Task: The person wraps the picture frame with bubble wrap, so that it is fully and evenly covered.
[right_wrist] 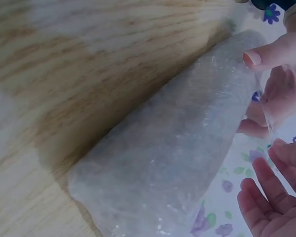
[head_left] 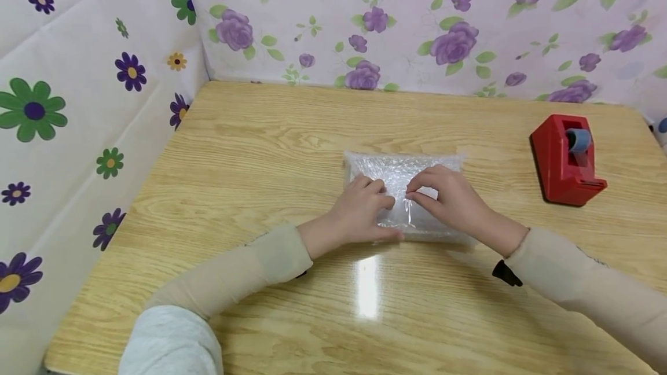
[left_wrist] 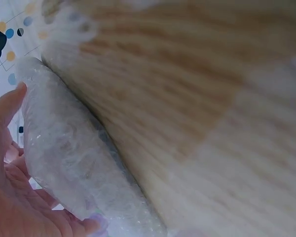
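Observation:
A package wrapped in clear bubble wrap (head_left: 391, 166) lies flat on the table, its wrapping shiny and crinkled. Across its left part rests my left hand (head_left: 359, 210), fingers spread over the top and thumb along the near edge. Thumb and index finger of my right hand (head_left: 450, 198) pinch a thin clear strip of tape (right_wrist: 269, 116) just above the package. In the left wrist view, the bubble-wrapped package (left_wrist: 74, 143) stands beside the left thumb (left_wrist: 12, 101). The right wrist view shows the right hand (right_wrist: 276, 192) with its other fingers loosely bent.
A red tape dispenser (head_left: 563, 161) with a roll of tape (head_left: 579, 140) stands on the right of the wood-grain table (head_left: 250, 149). Flower-patterned cloth (head_left: 406, 28) hangs behind the table, and another flowered sheet (head_left: 78, 74) is on the left.

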Available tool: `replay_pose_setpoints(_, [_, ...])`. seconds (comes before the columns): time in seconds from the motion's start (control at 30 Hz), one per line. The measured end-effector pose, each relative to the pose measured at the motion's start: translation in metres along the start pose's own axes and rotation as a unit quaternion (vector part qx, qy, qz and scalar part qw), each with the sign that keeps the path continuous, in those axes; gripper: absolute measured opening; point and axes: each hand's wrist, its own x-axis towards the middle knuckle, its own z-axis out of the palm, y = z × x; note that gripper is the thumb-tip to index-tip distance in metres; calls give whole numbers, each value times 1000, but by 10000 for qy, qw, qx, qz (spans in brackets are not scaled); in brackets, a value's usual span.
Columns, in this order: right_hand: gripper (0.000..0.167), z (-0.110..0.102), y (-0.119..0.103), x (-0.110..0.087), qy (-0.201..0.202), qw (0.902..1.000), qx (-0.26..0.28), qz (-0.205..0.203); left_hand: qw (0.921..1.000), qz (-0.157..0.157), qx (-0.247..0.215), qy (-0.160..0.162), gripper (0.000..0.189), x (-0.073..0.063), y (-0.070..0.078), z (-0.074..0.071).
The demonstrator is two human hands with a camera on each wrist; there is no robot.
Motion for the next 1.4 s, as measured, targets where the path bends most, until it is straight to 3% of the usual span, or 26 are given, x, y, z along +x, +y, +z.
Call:
replay_pose_setpoints(0.23, [3,3,9,7,-429,9979,104,478,9998,78,-51,153,43,-1,2,1])
replay_pose_setpoints(0.5, [6,12,19,19,-949,9908,407,870,9985,140,-511,154,41,-2,0,2])
replay_pose_setpoints(0.63, [6,17,21,22,-894,9925,261,791,9981,154,-596,50,41,-4,0,2])
replay_pose_setpoints(0.77, [5,23,20,21,-739,9944,128,749,9991,205,-365,-73,46,-5,0,1])
replay_pose_setpoints(1.0, [4,30,18,19,-435,9964,-76,721,9986,532,21,39,46,-8,0,0])
replay_pose_setpoints(1.27, [5,32,18,18,-376,9955,15,871,9898,877,8,-1125,43,-11,-3,-7])
replay_pose_setpoints(1.4, [4,30,17,19,-394,9937,86,1045,9863,886,-307,-1353,41,-10,-6,-10])
